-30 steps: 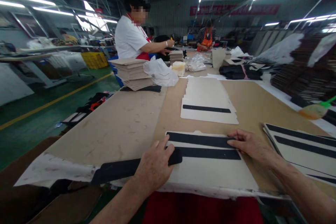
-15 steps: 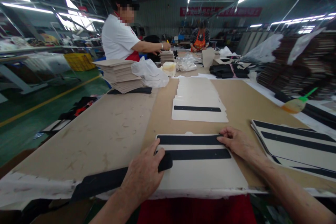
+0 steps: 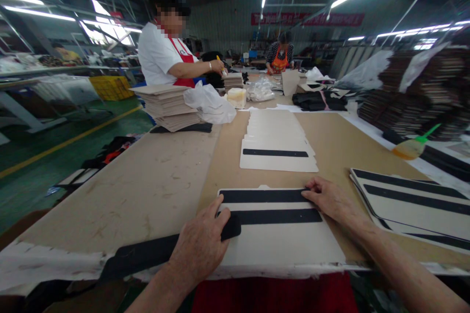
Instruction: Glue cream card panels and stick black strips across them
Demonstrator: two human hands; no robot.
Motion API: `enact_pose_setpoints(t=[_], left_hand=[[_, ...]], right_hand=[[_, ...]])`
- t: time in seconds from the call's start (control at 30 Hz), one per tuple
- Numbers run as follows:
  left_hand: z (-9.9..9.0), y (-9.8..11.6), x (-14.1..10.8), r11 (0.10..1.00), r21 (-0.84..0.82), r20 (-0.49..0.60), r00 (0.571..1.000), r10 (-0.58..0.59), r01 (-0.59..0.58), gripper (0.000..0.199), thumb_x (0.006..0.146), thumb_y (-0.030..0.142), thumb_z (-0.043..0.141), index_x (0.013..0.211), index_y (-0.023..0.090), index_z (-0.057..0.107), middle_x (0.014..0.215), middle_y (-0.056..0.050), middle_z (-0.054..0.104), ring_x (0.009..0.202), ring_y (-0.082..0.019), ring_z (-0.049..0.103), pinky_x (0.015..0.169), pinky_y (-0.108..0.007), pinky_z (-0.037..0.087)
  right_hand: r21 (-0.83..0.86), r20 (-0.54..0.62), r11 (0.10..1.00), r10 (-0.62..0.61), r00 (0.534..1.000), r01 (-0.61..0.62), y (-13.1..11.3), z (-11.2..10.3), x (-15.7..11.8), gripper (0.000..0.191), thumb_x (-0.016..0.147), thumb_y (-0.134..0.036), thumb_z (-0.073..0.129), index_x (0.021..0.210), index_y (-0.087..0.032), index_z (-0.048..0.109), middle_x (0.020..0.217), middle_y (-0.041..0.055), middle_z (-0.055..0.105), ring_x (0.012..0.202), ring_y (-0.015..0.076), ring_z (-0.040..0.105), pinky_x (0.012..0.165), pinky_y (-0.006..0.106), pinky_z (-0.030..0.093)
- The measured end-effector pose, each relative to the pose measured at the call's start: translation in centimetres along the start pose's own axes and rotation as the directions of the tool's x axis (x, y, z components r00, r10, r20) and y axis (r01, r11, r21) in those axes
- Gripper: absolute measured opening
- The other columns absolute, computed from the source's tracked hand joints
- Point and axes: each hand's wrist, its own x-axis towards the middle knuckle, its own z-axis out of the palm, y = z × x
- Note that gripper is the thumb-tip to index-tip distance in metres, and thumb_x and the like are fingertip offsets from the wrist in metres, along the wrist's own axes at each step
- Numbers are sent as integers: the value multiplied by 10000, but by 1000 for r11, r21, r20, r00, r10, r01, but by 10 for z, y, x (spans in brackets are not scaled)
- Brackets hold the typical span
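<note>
A worker's left hand, gripping a loose black strip, and right hand touch opposite ends of the far black band on a pale board at the table's near edge; a co-worker in a red apron appears far left.

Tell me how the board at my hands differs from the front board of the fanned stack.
The near board bears two black strips; the front board shows one. The left hand and right hand touch the near board's upper strip; neither touches the front board. Both boards are pale.
</note>
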Motion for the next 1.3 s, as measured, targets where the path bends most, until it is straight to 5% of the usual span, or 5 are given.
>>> enact_pose_setpoints(t=[0.23,0.4,0.57,1.13,1.3], left_hand=[[-18,10,9,998,62,72,997,-4,0,533,863,234,503,1394,202,483,1524,-159,423,1178,-321,620,952,-473,528],[-41,27,30,982,147,98,990,106,-119,572,848,252,497,1413,163,471,1099,-194,687,934,-344,697,787,-470,565],[-41,35,46,965,190,78,983,168,-180,382,834,220,480,1179,144,625,961,-191,694,899,-346,688,762,-451,550],[-3,-20,2,995,-60,-98,992,76,-82,509,866,206,461,1369,170,522,1488,-90,490,1251,-281,574,1058,-471,471],[6,-30,1,983,-139,-186,979,89,-115,497,832,204,477,1319,189,579,1445,-68,545,1261,-250,575,1090,-416,456]], right_hand=[[-304,17,938,-172,985,169,-23,-3,-9,56,858,-171,546,860,-177,601,906,72,678,832,195,627,726,290,432],[-638,211,692,-265,941,338,-57,1,-29,424,837,-10,391,1154,-160,630,981,130,685,796,249,687,657,322,440],[-722,340,496,-353,872,482,-82,11,-46,717,896,-29,358,1534,-351,306,929,136,684,818,279,690,644,334,477],[-573,104,751,-332,938,329,-15,-21,-73,382,956,-147,356,1160,-172,678,1101,135,656,1057,261,583,920,403,468],[-340,142,734,-577,804,587,-52,26,-121,717,879,-545,589,1463,-156,443,1514,163,437,1409,346,341,1146,517,309]])
